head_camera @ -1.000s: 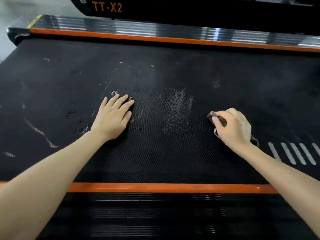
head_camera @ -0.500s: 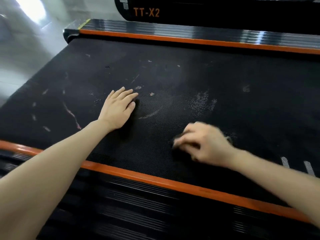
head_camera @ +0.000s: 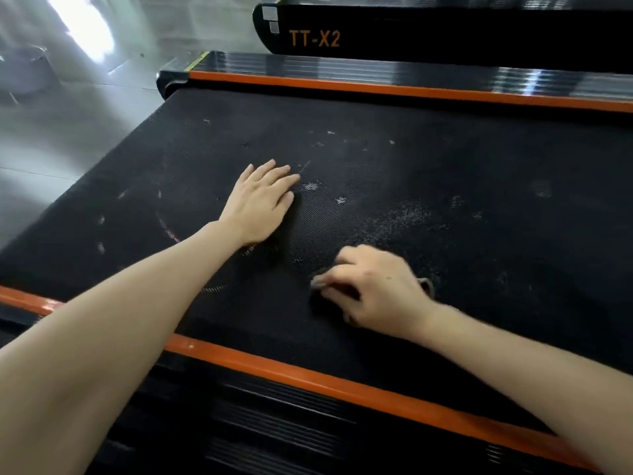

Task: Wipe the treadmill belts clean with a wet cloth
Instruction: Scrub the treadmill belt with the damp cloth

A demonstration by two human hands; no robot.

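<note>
My right hand [head_camera: 373, 289] is curled round the cloth [head_camera: 426, 286] and presses it onto the belt [head_camera: 445, 173], a short way in from the near rail [head_camera: 308, 375]. Only grey corners of the cloth show, one at my fingertips and one behind the hand. My left hand [head_camera: 260, 200] lies flat on the belt, fingers straight and together, holding nothing, farther from the rail than the right.

I judge the job well short of done. A pale dusty patch [head_camera: 407, 217] spreads just beyond the right hand, away from the rail. White specks [head_camera: 310, 186] sit at my left fingertips, and more flecks dot the belt farther in and toward its left end. The strip beside the rail looks darker, perhaps wiped; I cannot be sure.
</note>
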